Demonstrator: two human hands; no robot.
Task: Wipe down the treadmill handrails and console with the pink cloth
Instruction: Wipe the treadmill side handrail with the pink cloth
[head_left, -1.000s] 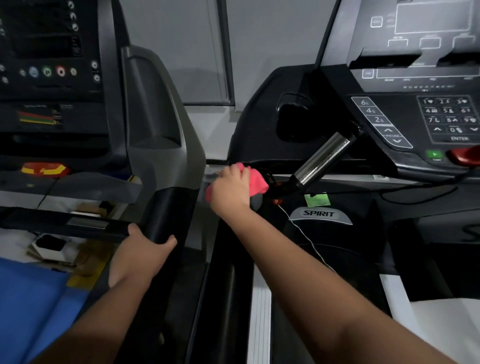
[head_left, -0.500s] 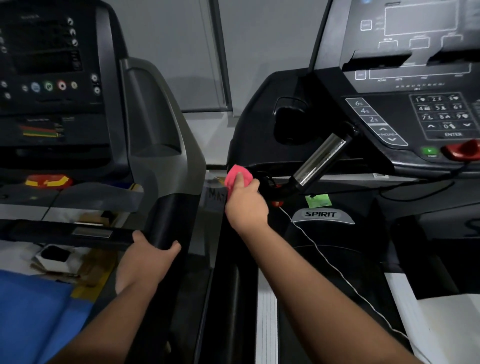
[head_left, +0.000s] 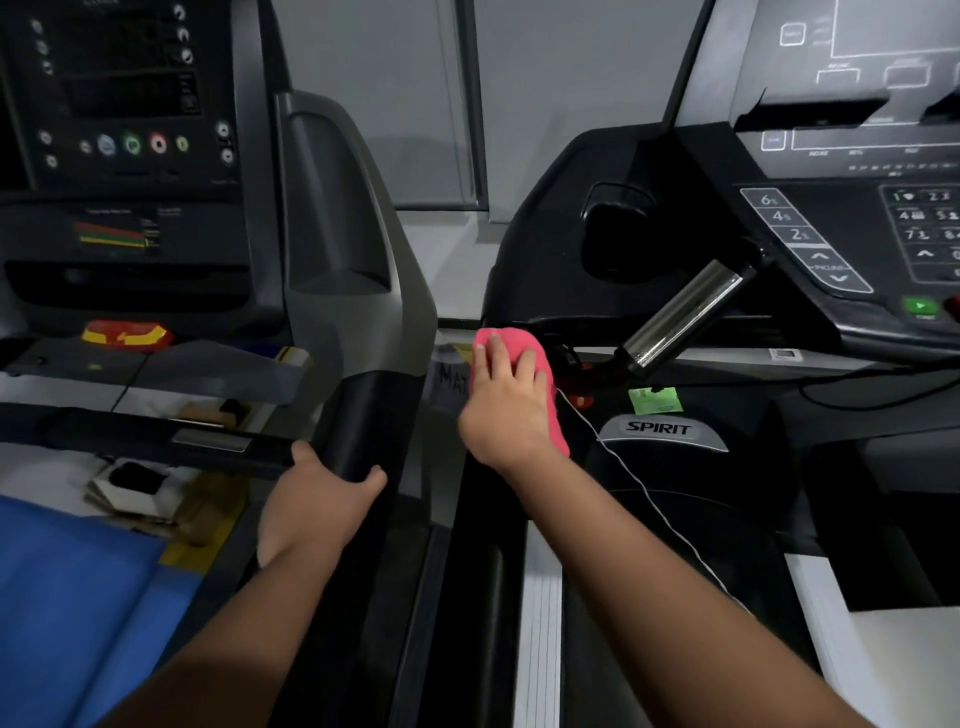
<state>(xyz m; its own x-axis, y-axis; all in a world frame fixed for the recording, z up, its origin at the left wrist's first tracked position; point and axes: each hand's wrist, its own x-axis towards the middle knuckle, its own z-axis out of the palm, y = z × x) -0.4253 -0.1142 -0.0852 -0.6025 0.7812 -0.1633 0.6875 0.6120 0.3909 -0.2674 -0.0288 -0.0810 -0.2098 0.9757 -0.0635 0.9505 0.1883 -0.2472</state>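
Pink cloth (head_left: 543, 364) under the right-hand fingers (head_left: 496, 358); chrome grip (head_left: 680, 317) beside them; black handrail (head_left: 363, 421) above the left-hand fingers (head_left: 374, 475).

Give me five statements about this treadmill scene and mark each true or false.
1. The right hand presses the pink cloth on the black handrail. True.
2. The left hand holds a second cloth. False: it grips the neighbouring treadmill's black rail, no cloth.
3. The badge reads SPIRIT. True.
4. The cloth covers the number keypad. False: it sits far left of it.
5. The silver bar is wrapped in cloth. False: it is bare.
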